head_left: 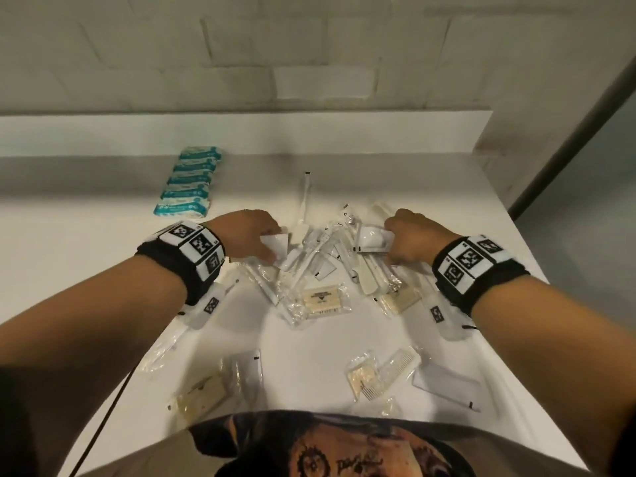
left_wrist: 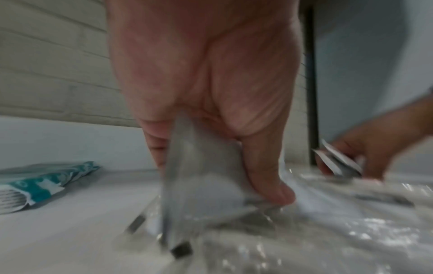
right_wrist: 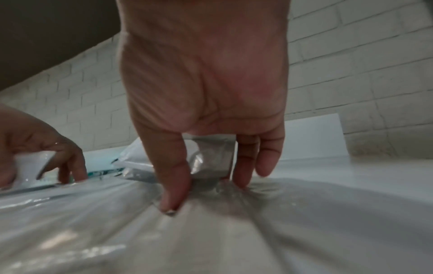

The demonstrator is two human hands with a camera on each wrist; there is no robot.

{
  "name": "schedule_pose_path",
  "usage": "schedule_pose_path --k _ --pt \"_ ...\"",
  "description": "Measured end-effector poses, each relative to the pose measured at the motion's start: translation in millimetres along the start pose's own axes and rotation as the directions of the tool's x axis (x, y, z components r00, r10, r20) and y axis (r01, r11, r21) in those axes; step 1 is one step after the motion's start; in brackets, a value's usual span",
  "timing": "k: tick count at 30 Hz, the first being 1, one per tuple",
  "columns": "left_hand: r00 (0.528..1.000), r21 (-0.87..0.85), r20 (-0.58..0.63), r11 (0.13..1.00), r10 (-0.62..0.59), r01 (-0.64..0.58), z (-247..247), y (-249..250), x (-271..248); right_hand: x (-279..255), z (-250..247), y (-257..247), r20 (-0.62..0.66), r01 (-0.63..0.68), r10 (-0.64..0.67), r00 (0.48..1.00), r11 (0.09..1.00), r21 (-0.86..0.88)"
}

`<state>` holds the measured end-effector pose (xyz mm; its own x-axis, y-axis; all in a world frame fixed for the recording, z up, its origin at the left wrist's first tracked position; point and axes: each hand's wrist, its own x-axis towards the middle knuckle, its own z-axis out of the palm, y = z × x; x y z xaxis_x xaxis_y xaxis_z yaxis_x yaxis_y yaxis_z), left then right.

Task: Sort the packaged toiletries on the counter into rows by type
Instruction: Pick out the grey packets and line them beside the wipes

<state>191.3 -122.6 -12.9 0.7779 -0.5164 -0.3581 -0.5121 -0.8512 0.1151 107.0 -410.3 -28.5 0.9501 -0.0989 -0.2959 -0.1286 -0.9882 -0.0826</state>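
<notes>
Your left hand curls its fingers and thumb round a flat white sachet at the left edge of the central heap; the left wrist view shows the thumb pressing the sachet against the fingers. Your right hand holds white sachets at the heap's right edge, and its thumb and fingertips press down into clear wrapping there. The heap lies mid-counter between your hands, a tangle of clear-wrapped white items, among them a comb, with a pale soap bar just nearer than it. At the far left of the white counter, well apart from the heap, teal-and-white packets stand in one overlapping row running from far to near. Nearer to you lie loose items: a clear-wrapped comb and a white sachet to the right, a soap bar in clear wrap and a white sachet to the left. Both wrists carry black bands with printed square markers.
</notes>
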Motion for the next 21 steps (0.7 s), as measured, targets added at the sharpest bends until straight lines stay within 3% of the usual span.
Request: schedule_pose_path --k 4,7,12,17,21 --pt "0.999 0.136 0.035 0.99 0.018 -0.023 8 10 0 5 0 -8 0.043 -0.05 0.053 0.998 0.997 -0.065" --pt "1.0 0.162 0.014 0.987 0.022 -0.024 7 16 -3 4 -1 -5 0.12 -0.123 0.12 0.986 0.992 0.018" --pt "0.994 -0.07 -0.102 0.997 -0.039 0.032 14 10 -6 -11 -2 8 0.071 -0.172 0.163 0.984 0.977 0.128" --pt "0.981 -0.092 -0.195 0.996 -0.021 0.003 13 11 -13 -28 -1 10 0.075 -0.195 0.189 0.979 0.978 0.078" --pt "0.952 -0.326 -0.289 0.946 -0.099 -0.001 7 25 -30 -36 3 -2 0.051 -0.216 0.213 0.976 0.973 0.085"
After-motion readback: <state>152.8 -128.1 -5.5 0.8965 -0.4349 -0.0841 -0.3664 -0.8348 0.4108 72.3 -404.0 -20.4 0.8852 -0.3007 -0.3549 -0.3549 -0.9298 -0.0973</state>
